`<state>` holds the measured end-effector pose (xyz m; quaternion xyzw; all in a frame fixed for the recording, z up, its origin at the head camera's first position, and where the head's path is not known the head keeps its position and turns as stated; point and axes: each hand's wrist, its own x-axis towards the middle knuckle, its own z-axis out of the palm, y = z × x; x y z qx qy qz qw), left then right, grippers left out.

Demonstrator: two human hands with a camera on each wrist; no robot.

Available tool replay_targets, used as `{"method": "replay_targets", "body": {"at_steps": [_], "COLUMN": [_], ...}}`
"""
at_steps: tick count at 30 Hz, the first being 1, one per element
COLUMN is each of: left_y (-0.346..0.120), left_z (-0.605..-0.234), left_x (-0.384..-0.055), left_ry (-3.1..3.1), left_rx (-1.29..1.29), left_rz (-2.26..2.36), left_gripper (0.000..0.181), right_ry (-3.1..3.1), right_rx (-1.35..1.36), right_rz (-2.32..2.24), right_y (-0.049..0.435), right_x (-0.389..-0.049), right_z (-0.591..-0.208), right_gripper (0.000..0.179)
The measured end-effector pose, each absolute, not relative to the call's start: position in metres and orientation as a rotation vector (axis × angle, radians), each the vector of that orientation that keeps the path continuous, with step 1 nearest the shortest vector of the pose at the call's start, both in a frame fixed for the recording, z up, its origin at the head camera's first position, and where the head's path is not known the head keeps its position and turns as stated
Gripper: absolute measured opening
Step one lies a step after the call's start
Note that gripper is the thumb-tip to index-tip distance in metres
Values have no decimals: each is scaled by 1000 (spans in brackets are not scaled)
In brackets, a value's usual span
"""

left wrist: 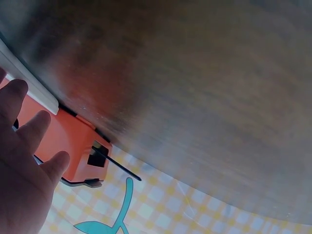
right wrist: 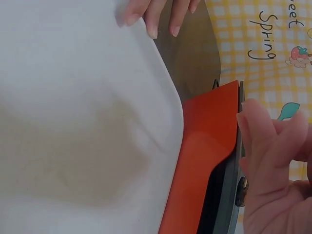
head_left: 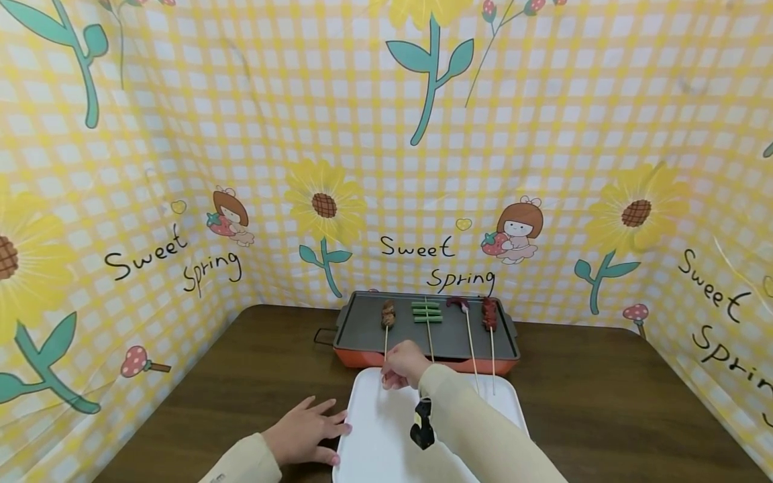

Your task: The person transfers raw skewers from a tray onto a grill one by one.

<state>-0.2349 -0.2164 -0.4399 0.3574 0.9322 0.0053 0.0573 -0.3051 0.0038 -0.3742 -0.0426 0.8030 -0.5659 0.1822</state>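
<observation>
My right hand (head_left: 406, 365) pinches the lower end of the wooden stick of a brown meat skewer (head_left: 388, 314). Its meat lies on the left part of the grill plate (head_left: 362, 332). In the right wrist view, the thumb and fingers (right wrist: 261, 131) are bent together above the grill's front edge. My left hand (head_left: 304, 429) has its fingers spread, with the fingertips at the left rim of a white tray (head_left: 386, 463). To the right on the grill lie a green vegetable skewer (head_left: 427, 311), a skewer with a dark red curved piece (head_left: 460, 304) and a red meat skewer (head_left: 490, 314).
The orange grill body (head_left: 350, 357) stands just behind the tray, against a checked yellow cloth (head_left: 338, 134). A thin black wire handle (head_left: 324, 335) juts from its left end. Dark brown wooden table (head_left: 241, 362) lies on both sides. Two stick ends overhang the tray's far rim.
</observation>
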Motion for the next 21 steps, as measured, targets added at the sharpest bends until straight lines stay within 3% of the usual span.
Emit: {"method": "replay_targets", "body": {"at_steps": [12, 21], "left_y": [-208, -202], "left_z": [-436, -440], "left_x": [-237, -240], "left_ry": [2838, 2824], "left_rx": [1070, 1068], "left_rz": [-3, -5], "left_gripper": [54, 54], "right_ry": [2346, 2555], "right_rx": [-87, -511], "right_rz": [-1628, -1168], "right_y": [9, 53], "right_x": [-297, -259], "right_z": [-385, -388], "right_gripper": [21, 43]}}
